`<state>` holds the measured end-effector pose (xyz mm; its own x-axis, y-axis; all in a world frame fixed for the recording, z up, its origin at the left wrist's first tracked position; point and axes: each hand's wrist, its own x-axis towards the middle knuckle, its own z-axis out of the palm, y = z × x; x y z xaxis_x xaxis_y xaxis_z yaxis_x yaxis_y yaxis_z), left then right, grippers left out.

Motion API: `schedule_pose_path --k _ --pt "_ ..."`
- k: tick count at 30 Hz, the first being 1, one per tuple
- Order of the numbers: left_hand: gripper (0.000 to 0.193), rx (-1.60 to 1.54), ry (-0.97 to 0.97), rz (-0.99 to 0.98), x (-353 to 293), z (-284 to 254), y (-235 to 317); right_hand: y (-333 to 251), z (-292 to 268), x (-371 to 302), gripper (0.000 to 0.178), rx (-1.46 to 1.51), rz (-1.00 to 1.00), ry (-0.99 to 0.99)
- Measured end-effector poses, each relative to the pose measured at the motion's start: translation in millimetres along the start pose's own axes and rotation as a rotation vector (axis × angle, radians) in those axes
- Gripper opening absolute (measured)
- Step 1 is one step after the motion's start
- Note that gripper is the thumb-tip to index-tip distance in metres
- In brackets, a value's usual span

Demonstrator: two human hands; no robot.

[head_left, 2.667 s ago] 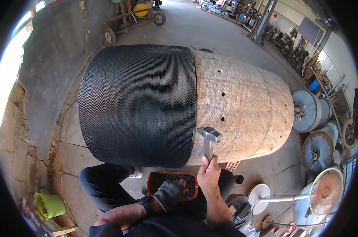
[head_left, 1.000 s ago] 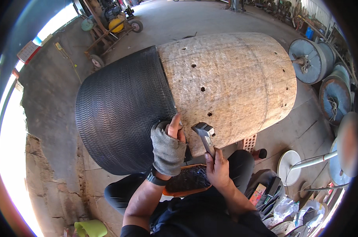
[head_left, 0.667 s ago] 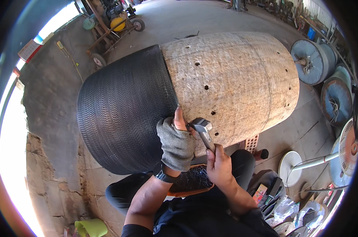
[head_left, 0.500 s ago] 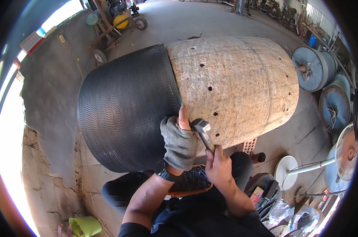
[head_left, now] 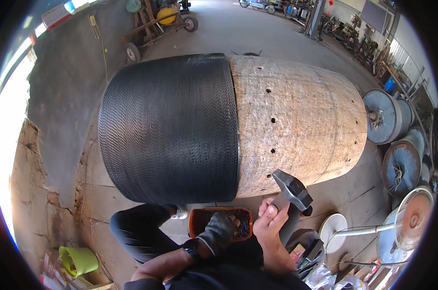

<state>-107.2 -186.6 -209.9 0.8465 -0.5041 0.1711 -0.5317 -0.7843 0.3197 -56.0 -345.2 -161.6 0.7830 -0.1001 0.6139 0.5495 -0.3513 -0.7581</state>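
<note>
A large drum lies across the view, its left half wrapped in a black covering of fine close rows. Pale, rough wood-like surface with rows of dark holes makes up its right half. My right hand grips a hammer, the metal head raised in front of the drum's lower right edge. My gloved left hand, with bare fingertips, reaches into an orange tray at my lap. Small dark pieces fill that tray. The left fingers are curled; whatever they hold is too small to tell.
Metal spools line the right side, with a stand fan lying nearer. A green bucket sits at lower left. Along the left runs a damaged grey wall; a wheeled cart stands behind the drum.
My left hand has left the edge of the black covering and dropped into the orange tray. My right hand has moved slightly lower, with the hammer head shifted right. The view has shifted too.
</note>
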Motion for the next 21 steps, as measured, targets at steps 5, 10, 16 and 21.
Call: schedule_pose_path --k 5,10,16,21 --pt "0.014 0.111 -0.061 -0.247 6.3 39.7 -2.2 -4.0 4.7 17.4 0.025 -0.184 0.219 -0.315" --pt "0.015 0.232 -0.113 -0.200 11.5 36.1 5.3 -8.9 11.1 3.5 0.025 0.147 -0.036 0.065" --pt "0.026 -0.179 -0.043 -0.528 17.4 51.3 -4.5 -5.1 12.5 1.6 0.033 0.266 0.367 -0.155" --pt "0.025 -0.366 0.005 -0.502 13.3 51.3 -4.9 8.4 7.3 5.1 0.023 -0.168 -0.184 -0.054"
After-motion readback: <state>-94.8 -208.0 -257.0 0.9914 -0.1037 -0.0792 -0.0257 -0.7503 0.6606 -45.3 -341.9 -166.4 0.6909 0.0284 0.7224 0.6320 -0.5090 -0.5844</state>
